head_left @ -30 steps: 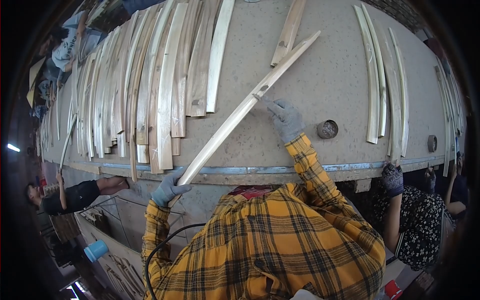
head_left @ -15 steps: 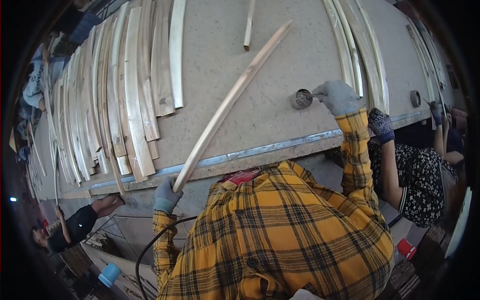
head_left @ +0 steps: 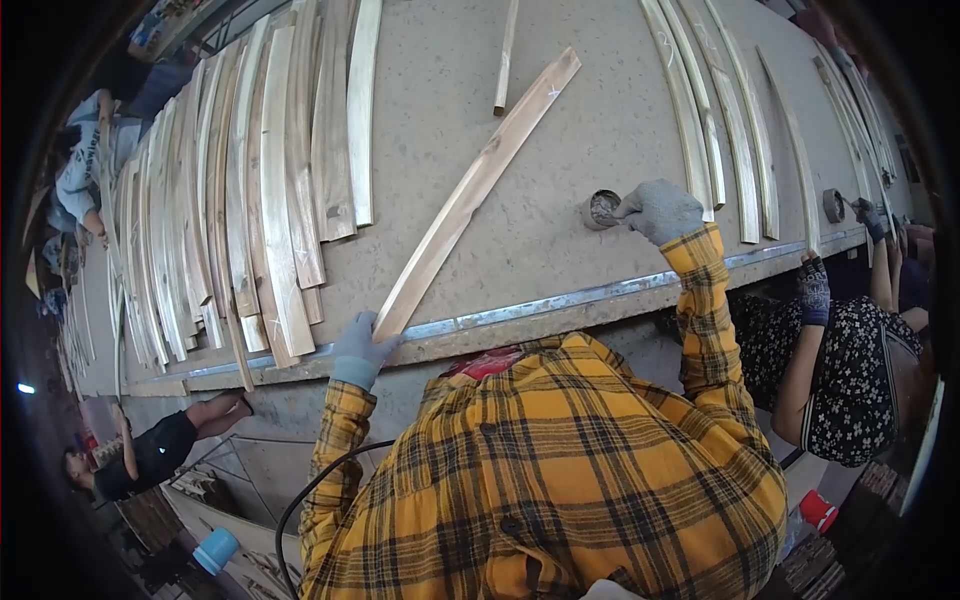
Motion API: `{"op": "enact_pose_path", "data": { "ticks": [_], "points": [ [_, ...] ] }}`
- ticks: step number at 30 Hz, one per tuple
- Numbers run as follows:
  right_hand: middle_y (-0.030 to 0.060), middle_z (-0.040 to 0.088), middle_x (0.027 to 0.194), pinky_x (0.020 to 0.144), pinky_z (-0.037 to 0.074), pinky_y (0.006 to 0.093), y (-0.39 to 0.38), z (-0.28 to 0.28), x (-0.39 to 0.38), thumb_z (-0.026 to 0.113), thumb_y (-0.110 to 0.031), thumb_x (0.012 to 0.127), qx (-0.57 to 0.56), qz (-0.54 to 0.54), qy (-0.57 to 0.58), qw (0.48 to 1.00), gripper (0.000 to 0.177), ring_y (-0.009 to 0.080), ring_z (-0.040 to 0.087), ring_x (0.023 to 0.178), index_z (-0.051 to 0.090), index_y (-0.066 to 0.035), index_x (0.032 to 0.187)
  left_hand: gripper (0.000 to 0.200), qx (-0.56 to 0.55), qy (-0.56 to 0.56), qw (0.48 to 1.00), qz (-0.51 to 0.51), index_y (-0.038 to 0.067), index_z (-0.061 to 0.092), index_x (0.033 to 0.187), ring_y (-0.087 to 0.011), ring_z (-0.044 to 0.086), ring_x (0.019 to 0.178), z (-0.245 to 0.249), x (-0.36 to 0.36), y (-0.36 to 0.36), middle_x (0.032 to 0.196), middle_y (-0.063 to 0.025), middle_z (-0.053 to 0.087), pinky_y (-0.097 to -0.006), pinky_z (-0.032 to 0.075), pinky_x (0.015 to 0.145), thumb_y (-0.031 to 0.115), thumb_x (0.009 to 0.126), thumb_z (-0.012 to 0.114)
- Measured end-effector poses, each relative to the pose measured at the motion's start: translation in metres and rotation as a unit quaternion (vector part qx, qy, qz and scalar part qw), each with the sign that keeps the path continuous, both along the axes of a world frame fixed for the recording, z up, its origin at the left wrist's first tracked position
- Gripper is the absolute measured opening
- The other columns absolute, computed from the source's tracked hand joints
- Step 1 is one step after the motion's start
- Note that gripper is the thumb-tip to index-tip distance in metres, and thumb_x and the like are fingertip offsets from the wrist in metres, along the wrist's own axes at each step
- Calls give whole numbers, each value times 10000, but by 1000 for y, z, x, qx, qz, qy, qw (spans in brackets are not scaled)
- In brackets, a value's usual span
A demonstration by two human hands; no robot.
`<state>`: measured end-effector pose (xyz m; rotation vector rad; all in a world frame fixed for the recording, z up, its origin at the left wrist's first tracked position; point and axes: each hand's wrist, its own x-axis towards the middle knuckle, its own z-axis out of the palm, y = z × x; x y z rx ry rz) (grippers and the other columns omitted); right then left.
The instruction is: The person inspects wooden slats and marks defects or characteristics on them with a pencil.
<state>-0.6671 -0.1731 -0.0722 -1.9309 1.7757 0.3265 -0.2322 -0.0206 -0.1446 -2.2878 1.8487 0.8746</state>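
My left hand (head_left: 366, 347), in a grey glove, is closed round the near end of a long wooden board (head_left: 470, 195). The board lies slantwise on the grey table (head_left: 440, 60), its broad face up, with a white mark near its far end. My right hand (head_left: 662, 211), also gloved, is closed at the rim of a small round tin (head_left: 602, 209) with grey stuff inside. It pinches a thin tool (head_left: 622, 212) whose tip reaches the tin; most of the tool is hidden by the fingers.
Many wooden strips (head_left: 280, 190) lie side by side on the left. More strips (head_left: 735, 130) lie on the right. A metal strip (head_left: 540, 300) runs along the table's near edge. A co-worker's gloved hand (head_left: 813, 285) touches a strip at right. Other people stand further off.
The board in my left hand has turned from its narrow edge to its broad face, and its near end has moved right and up. The co-worker's hand has moved right with a strip.
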Motion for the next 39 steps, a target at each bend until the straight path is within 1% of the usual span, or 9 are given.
{"op": "enact_pose_path", "data": {
  "ticks": [5,7,10,12,15,17,22,31,39],
  "points": [
    [29,640,699,461,441,216,10,19,-14,646,-93,827,55,-129,-176,974,186,70,509,498,720,-72,996,399,46,130,990,-29,40,555,1031,-272,622,677,13,5,1,829,-128,610,-370,505,634,258,749,734],
    [1,608,672,443,405,195,18,18,0,624,-76,854,-20,-186,-315,931,180,48,479,498,708,-40,1009,398,124,342,927,86,25,538,1125,-193,591,603,13,20,15,793,-90,587,-324,497,561,165,786,692],
    [-8,592,712,481,411,190,22,-15,43,604,-69,869,-33,-155,-411,898,211,42,498,555,680,-31,1062,467,179,421,876,154,5,499,1229,-145,567,598,39,22,32,787,-68,569,-292,491,552,125,810,666],
    [-7,593,736,505,421,188,22,-51,69,599,-68,873,-55,-136,-463,874,216,38,508,589,674,-32,1072,483,190,421,871,166,5,491,1251,-140,560,590,38,32,42,780,-65,569,-289,487,551,130,817,662],
    [22,610,782,573,455,216,13,-85,96,607,-92,870,-234,-66,-433,868,236,85,553,639,663,-59,1096,514,199,390,883,171,27,479,1294,-131,556,582,42,38,47,764,-59,575,-288,483,554,142,826,657],
    [90,642,915,692,500,326,10,-86,106,590,-190,876,-260,-52,-348,899,261,241,629,819,656,-185,1128,529,192,357,899,170,49,476,1315,-128,558,583,49,37,47,754,-57,581,-289,484,558,148,828,656],
    [48,626,924,663,512,338,13,-91,118,586,-203,870,-311,-32,-295,903,283,239,628,800,630,-234,1148,627,111,189,975,43,140,413,1391,-147,585,593,58,36,43,775,-121,630,-302,501,598,175,815,659],
    [15,614,909,619,519,359,19,-79,113,552,-137,862,-400,64,-130,905,321,230,614,779,607,-249,1157,641,88,111,990,-1,209,414,1384,-372,628,888,63,40,37,969,-223,644,-427,499,781,227,791,658],
    [25,601,867,612,516,358,10,-83,121,577,-176,845,-381,43,-166,909,320,234,611,741,624,-251,1153,640,71,33,997,-20,285,394,1389,-370,627,866,84,24,29,937,-207,643,-433,502,765,195,802,631]
  ]
}}
